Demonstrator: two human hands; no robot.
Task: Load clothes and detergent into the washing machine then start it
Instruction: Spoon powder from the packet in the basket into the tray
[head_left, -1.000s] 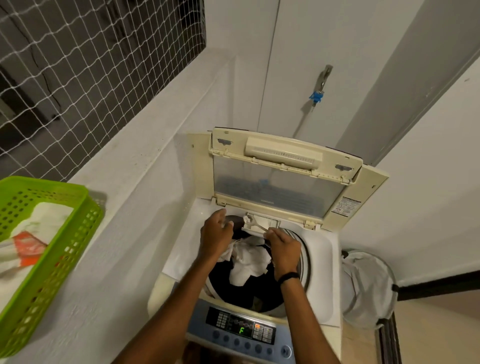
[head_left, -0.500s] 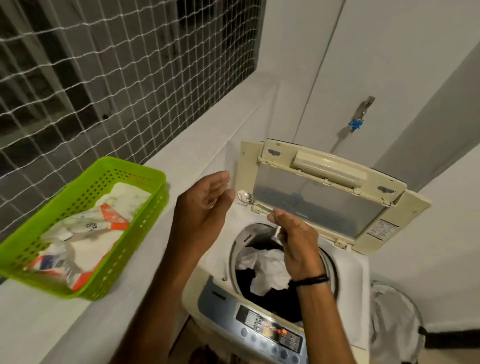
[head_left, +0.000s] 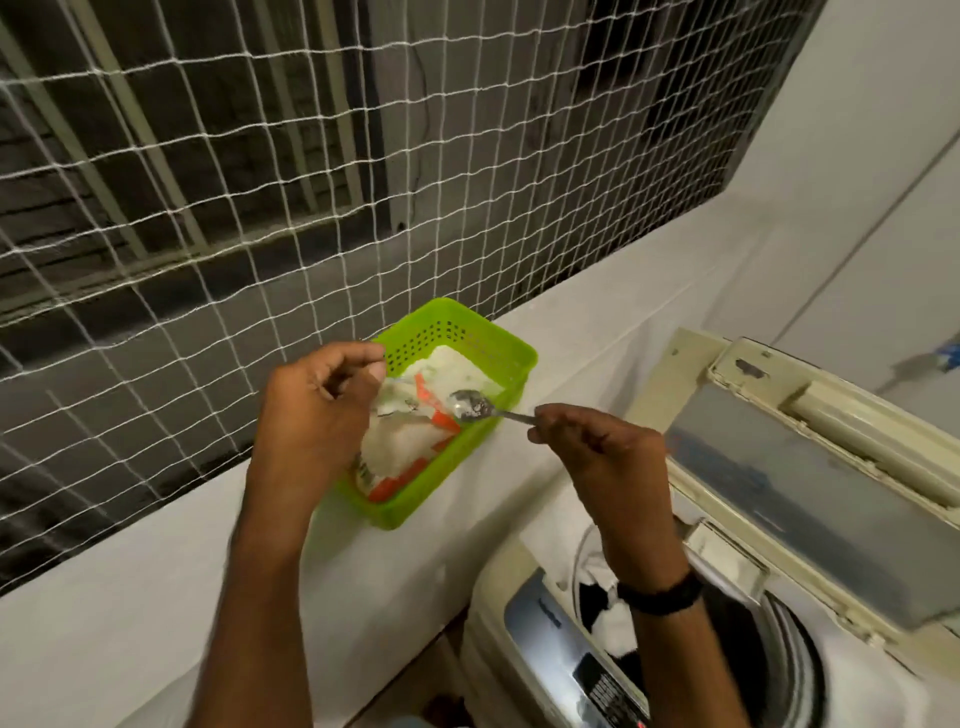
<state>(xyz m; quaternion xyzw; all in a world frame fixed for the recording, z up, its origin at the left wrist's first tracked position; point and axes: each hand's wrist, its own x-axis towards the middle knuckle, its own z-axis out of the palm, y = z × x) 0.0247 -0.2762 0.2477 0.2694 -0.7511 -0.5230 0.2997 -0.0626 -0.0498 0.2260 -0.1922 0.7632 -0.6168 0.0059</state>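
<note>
A metal spoon is pinched by its handle in my right hand, its bowl hovering over the green basket on the white ledge. Inside the basket lies a white and orange detergent packet. My left hand is over the basket's near left side, fingers curled at the packet's top edge; whether it grips the packet I cannot tell. The top-loading washing machine stands at lower right with its lid raised. White and dark clothes lie in the drum.
A white rope net covers the dark window behind the ledge. The machine's blue-grey control panel faces me at the bottom. A white wall rises at the right, behind the raised lid.
Both hands left the drum and swung left to the green basket. The right hand carried the spoon along; the view turned left with them.
</note>
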